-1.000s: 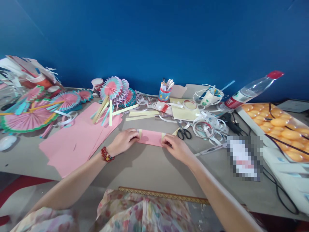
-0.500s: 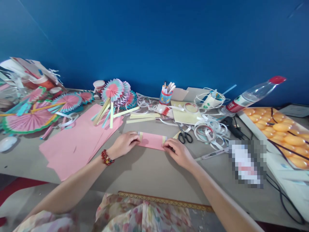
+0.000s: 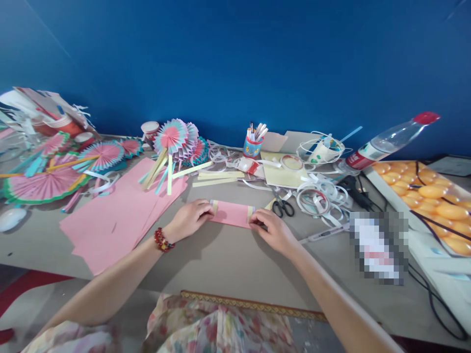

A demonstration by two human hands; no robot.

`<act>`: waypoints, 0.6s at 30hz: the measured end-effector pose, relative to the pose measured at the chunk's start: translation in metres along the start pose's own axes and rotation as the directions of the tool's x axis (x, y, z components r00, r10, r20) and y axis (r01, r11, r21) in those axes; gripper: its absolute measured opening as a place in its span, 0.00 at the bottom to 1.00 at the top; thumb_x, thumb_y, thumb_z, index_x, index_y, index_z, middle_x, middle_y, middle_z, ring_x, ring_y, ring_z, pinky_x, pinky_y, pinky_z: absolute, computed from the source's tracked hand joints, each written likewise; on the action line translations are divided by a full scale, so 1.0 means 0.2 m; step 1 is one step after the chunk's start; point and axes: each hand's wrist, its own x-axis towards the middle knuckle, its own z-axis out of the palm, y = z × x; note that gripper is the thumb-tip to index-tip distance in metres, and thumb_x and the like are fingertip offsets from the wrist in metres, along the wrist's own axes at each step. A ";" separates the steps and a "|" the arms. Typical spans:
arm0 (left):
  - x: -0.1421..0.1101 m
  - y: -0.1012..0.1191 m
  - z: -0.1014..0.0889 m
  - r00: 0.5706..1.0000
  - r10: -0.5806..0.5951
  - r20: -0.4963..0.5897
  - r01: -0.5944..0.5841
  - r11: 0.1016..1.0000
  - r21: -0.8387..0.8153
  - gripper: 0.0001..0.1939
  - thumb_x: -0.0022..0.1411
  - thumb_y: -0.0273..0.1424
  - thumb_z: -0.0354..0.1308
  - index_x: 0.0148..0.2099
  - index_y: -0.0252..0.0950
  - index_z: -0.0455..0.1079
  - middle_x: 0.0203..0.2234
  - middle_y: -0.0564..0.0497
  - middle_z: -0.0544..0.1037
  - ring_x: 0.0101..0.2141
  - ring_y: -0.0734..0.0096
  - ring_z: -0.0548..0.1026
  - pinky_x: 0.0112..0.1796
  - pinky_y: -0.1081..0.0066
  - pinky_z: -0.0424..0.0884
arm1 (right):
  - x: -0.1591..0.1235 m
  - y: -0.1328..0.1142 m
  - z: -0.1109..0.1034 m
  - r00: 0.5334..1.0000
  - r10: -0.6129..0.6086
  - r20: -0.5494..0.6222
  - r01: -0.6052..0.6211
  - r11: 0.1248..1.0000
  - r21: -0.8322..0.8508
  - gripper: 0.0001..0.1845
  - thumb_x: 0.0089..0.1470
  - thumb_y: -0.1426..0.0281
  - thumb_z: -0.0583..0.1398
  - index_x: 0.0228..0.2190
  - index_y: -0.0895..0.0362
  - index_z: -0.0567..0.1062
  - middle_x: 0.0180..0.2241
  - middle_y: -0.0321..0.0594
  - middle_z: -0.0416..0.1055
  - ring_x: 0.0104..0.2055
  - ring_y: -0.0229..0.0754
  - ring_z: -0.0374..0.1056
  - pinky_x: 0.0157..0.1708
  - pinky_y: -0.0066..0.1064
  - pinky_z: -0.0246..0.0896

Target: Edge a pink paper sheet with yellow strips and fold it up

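Observation:
Between my hands is a small pink paper piece [image 3: 231, 214] with pale yellow bands near both ends, just over the grey table [image 3: 221, 262]. My left hand [image 3: 189, 219] pinches its left end, fingers pressed together. At the right end, my right hand [image 3: 274, 231] grips it with curled fingers. Whether the paper is one sheet or a folded stack I cannot tell. Black-handled scissors [image 3: 282, 207] lie just beyond my right hand. Large pink sheets [image 3: 110, 220] are spread to the left of my left hand.
Pleated paper fans [image 3: 171, 138] lie at the back left. Pale yellow strips [image 3: 217, 179], a pen cup [image 3: 252, 146] and tape rolls [image 3: 312, 202] are behind my hands. To the right are a tilted bottle [image 3: 390, 142], a utility knife [image 3: 326, 233] and a glue gun [image 3: 355, 193].
Hardly anything differs. Both hands keep hold of the pink paper in the same place, and the view shifts very slightly.

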 end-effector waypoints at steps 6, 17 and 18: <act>0.00 0.01 0.00 1.000 -0.007 0.001 0.007 1.000 0.024 0.08 0.71 0.28 0.51 0.39 0.37 0.71 0.35 0.50 0.75 0.39 0.66 0.73 0.40 0.70 0.66 | -0.02 0.02 0.02 0.997 -0.074 0.032 0.076 0.993 -0.090 0.20 0.61 0.78 0.52 0.49 0.51 0.76 0.39 0.41 0.70 0.42 0.43 0.66 0.42 0.34 0.60; -0.01 0.07 0.00 0.999 -0.026 -0.026 0.030 0.985 0.170 0.10 0.71 0.26 0.49 0.43 0.37 0.71 0.38 0.48 0.75 0.40 0.64 0.73 0.41 0.67 0.68 | -0.07 -0.04 0.06 0.987 -0.108 0.116 0.154 0.830 -0.536 0.27 0.58 0.81 0.58 0.53 0.43 0.74 0.38 0.39 0.70 0.40 0.45 0.62 0.41 0.34 0.56; -0.01 0.10 0.01 0.999 -0.013 -0.031 0.020 0.971 0.238 0.11 0.71 0.25 0.48 0.46 0.37 0.72 0.41 0.47 0.75 0.43 0.62 0.73 0.44 0.64 0.68 | -0.07 -0.05 0.06 0.987 -0.112 0.113 0.156 0.812 -0.563 0.26 0.58 0.80 0.60 0.53 0.43 0.74 0.38 0.39 0.70 0.40 0.45 0.62 0.40 0.34 0.55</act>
